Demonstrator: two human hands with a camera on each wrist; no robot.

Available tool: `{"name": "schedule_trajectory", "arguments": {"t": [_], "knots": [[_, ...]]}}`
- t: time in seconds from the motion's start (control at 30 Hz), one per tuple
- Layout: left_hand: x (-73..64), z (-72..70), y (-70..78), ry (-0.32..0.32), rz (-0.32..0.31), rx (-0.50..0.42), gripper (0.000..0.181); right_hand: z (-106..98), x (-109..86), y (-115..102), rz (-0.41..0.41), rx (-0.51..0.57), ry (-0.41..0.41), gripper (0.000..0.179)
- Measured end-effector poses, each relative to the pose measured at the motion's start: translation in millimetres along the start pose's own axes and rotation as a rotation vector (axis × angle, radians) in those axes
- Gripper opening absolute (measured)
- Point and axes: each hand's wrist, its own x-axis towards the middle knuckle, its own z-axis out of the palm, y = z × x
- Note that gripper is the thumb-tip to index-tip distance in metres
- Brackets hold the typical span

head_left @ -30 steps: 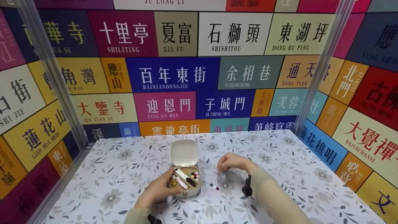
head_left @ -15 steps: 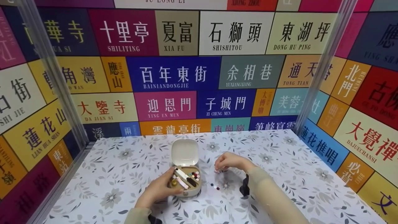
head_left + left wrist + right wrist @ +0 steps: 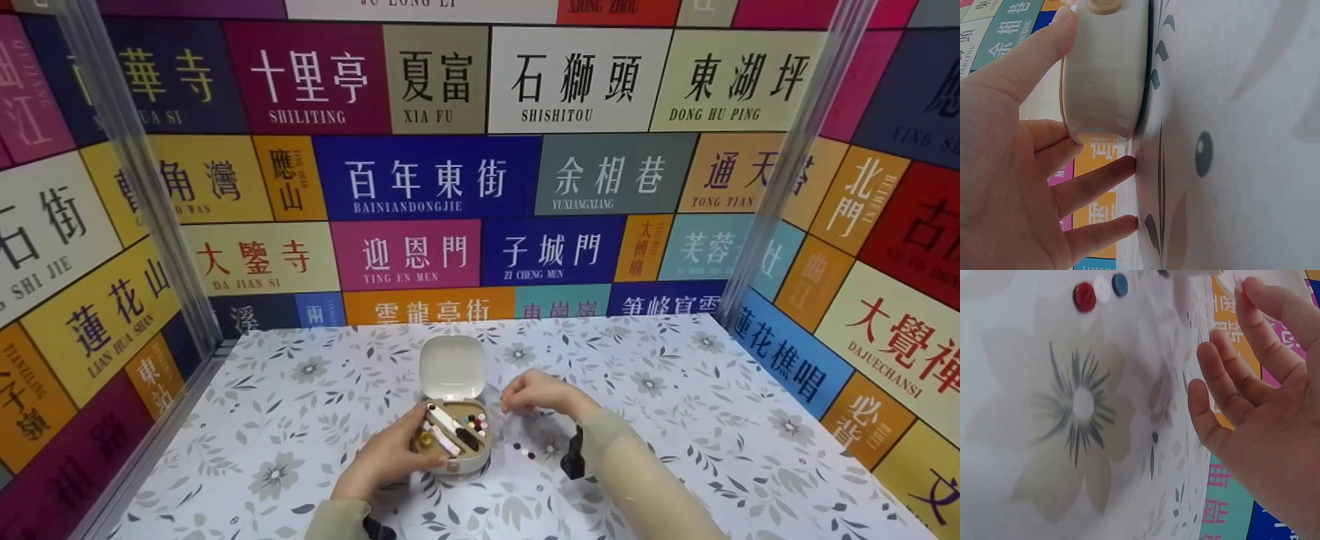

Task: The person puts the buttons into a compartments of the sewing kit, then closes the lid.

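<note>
My left hand (image 3: 386, 456) holds a small cream sewing box (image 3: 471, 465) at its left side, thumb at the front and fingers along the side. Its lid (image 3: 453, 367) stands raised at the back. Inside lie colourful buttons (image 3: 477, 424), a white-and-black slim tool (image 3: 441, 416), a pink-and-white piece (image 3: 448, 444) and a gold round piece (image 3: 426, 439). Just right of the box, above the table, my right hand (image 3: 541, 391) pinches a small pale pink button (image 3: 1238, 283) between thumb and index finger. Below it lie a red button (image 3: 1084, 296), a white button (image 3: 1102, 289) and a blue button (image 3: 1120, 284).
The table (image 3: 300, 480) wears a white cloth printed with grey flowers and leaves. Colourful sign-covered walls (image 3: 420, 176) enclose it at the back and sides, with clear corner posts (image 3: 780, 176).
My right hand has moved left toward the box, still pinching the small button. The left hand keeps its hold on the box, and the head view has shifted slightly.
</note>
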Motion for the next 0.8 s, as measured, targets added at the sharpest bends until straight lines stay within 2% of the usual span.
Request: {"name": "schedule_trajectory", "arguments": {"t": [0.27,0.47,0.63,0.8], "knots": [[0.0,1.0,1.5,0.005,0.004,-0.006,0.106,19.1,9.2,-6.1,-0.034,0.03,0.101,0.013],[0.2,1.0,0.2,0.013,0.014,-0.001,0.107,30.3,15.9,-3.3,-0.111,0.031,0.172,0.011],[0.9,0.8,-1.3,0.013,0.02,0.004,0.108,35.1,21.1,-0.2,-0.157,0.029,0.189,0.01],[1.3,0.8,-2.0,0.005,-0.002,0.003,0.109,38.6,22.5,-2.8,-0.176,0.013,0.194,0.008]]}}
